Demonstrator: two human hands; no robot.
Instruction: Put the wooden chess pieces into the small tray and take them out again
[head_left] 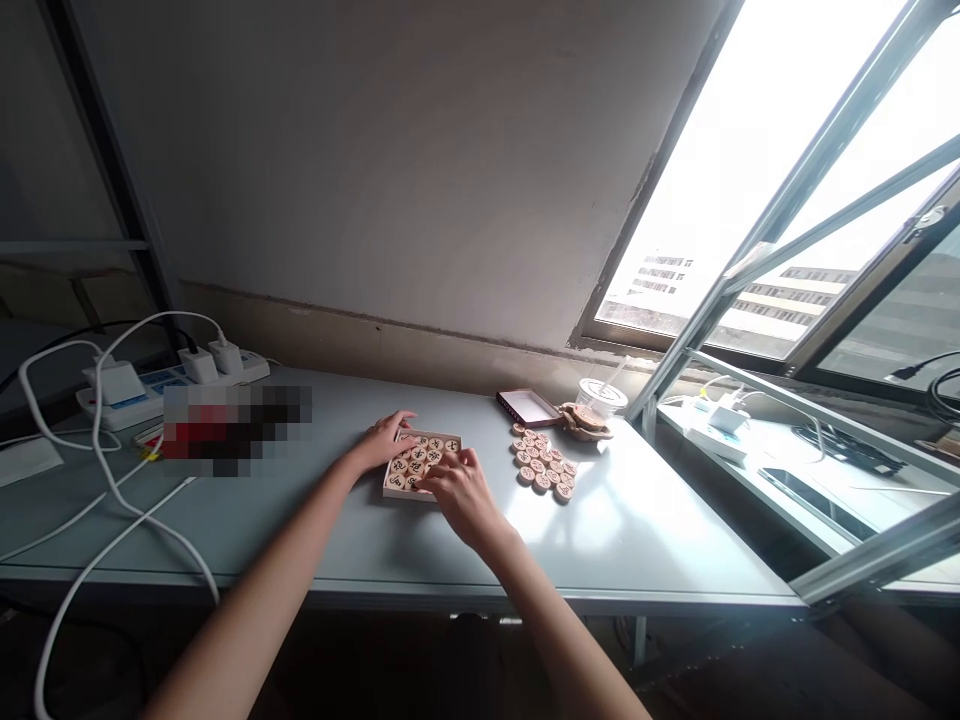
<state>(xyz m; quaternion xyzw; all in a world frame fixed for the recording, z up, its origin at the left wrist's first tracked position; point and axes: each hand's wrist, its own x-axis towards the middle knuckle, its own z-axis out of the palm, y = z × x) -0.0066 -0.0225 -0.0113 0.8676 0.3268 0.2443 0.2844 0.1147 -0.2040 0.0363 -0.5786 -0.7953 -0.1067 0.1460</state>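
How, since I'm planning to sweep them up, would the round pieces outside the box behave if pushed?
Those round pieces probably slide rather than roll, since they appear to lie flat. Their wood-like look suggests they're stiff and fairly light. They sit close together, so pushing one may shift several.

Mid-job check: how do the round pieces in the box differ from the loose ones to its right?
The boxed pieces sit within the pale box's walls; the loose pieces lie directly on the table. The right hand is over some boxed pieces, while no hand touches the loose pieces. Both groups are round, wood-coloured and marked on top.
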